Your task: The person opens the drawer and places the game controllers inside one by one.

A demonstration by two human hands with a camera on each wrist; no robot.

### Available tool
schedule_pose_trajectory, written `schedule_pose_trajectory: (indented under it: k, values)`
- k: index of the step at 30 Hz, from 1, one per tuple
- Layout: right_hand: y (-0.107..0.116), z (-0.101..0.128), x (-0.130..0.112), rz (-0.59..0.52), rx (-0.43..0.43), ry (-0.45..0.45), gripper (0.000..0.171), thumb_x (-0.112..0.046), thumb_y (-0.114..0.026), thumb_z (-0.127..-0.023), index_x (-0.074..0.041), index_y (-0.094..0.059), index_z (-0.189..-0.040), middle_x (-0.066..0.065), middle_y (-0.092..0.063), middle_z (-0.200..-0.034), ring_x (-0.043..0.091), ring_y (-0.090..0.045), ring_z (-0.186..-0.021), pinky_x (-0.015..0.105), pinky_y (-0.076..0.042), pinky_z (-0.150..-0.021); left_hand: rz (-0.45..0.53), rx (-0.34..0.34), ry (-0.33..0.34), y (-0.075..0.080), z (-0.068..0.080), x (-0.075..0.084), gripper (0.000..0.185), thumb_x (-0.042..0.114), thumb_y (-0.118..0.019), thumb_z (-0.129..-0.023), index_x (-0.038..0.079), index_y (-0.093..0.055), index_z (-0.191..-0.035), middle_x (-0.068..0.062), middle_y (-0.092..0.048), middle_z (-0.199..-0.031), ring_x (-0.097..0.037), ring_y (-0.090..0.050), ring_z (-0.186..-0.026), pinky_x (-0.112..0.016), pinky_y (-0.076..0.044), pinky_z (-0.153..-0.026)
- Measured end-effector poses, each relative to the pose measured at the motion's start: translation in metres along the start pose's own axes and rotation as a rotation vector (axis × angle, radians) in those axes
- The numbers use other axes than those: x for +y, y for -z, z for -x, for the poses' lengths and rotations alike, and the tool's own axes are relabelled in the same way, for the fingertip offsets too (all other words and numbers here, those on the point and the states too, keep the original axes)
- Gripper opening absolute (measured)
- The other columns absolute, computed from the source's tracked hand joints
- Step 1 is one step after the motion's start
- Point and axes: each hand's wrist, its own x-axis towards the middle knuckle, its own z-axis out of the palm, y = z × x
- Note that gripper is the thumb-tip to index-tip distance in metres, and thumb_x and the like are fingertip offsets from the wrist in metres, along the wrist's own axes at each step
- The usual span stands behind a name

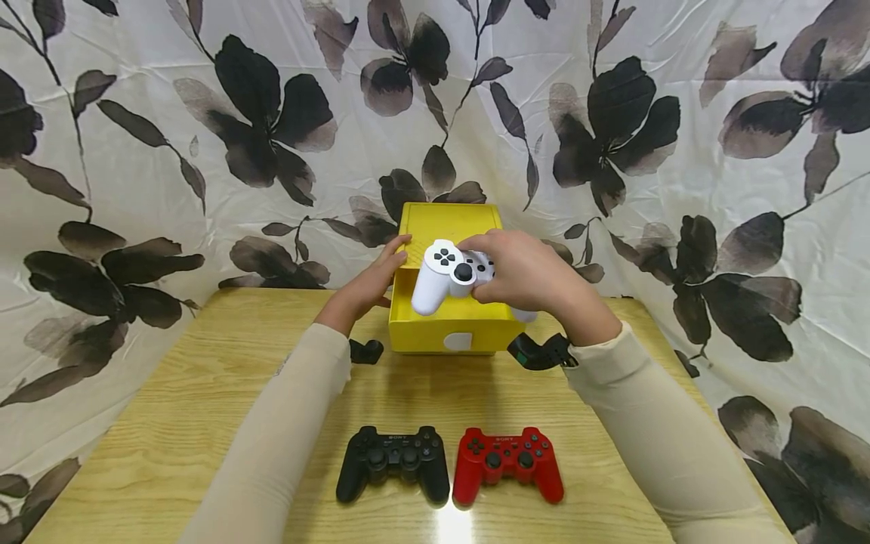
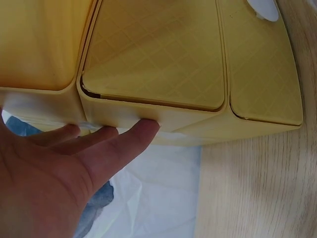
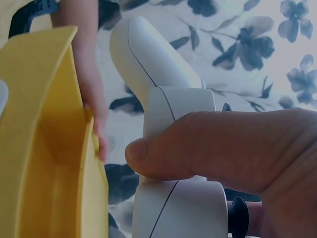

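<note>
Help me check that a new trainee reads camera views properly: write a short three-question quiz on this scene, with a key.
1. Multiple choice: What does the right hand hold?
A: nothing
B: the white controller
C: the person's left sleeve

2. True or false: The left hand touches the yellow box, which stands open.

3. Fill in the blank: On the table, as the head view shows it, the red controller lies to the ____ of the black controller.

Key:
1. B
2. True
3. right
</note>
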Motion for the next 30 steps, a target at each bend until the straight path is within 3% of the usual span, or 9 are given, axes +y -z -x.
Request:
schedule_pose_trajectory:
  k: [6,30]
  values:
    - [-0.003,-0.011,0.004,-0.010,0.007,-0.013,0.059,-0.018,-0.076,-0.075,-0.014,-0.061,-0.131,0.005,-0.066,-0.121,0.024,-0.057,-0.095,0.037,-0.045,-0.079,0.008,0.007,-0.011,-0.001,-0.002,-0.001,0.050,0.057,-0.025,-0.102,0.049,-0.008,-0.148,-0.001,0.001,-0.164,-0.042,-0.020,-0.147,-0.071,-0.035,-0.101]
    - [-0.029,-0.038,0.014,-0.083,0.015,-0.031,0.055,-0.017,-0.079,-0.076,-0.015,-0.063,-0.128,0.005,-0.067,-0.121,0.024,-0.058,-0.101,0.038,-0.046,-0.084,0.001,0.008,-0.010,0.001,0.000,-0.002,0.050,0.055,-0.024,-0.103,0.048,-0.007,-0.149,-0.003,0.001,-0.164,-0.044,-0.021,-0.145,-0.071,-0.036,-0.100]
